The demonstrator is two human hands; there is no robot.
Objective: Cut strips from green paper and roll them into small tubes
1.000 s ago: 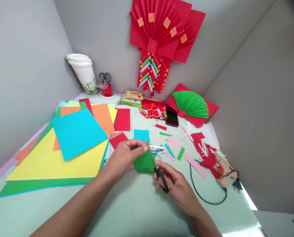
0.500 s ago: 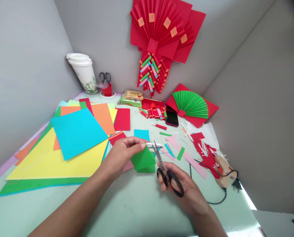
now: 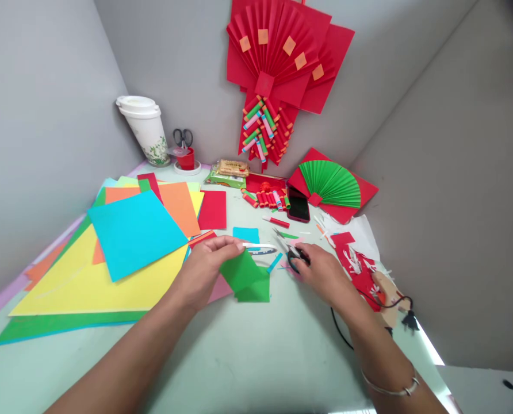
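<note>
My left hand [image 3: 207, 261] pinches a green paper piece [image 3: 241, 270] between thumb and fingers. Under it, another green paper piece [image 3: 256, 289] shows on the table. A white curved band [image 3: 260, 246] extends right from the left fingertips; whether they grip it I cannot tell. Farther right, my right hand [image 3: 323, 270] is closed on black-handled scissors [image 3: 297, 260], low over the paper scraps, with the blades pointing away to the upper left. A small blue strip [image 3: 274, 263] lies between the two hands.
Coloured paper sheets [image 3: 88, 293] are stacked on the left. A white cup [image 3: 146, 132] and a small red pot [image 3: 186, 159] stand behind. A phone [image 3: 298, 205], a red marker [image 3: 276, 222], red scraps [image 3: 360, 276] and a black plug [image 3: 409, 320] lie on the right.
My right hand has moved forward with the scissors, away from the green paper and down toward the scraps. My left hand has shifted slightly left, the green paper with it.
</note>
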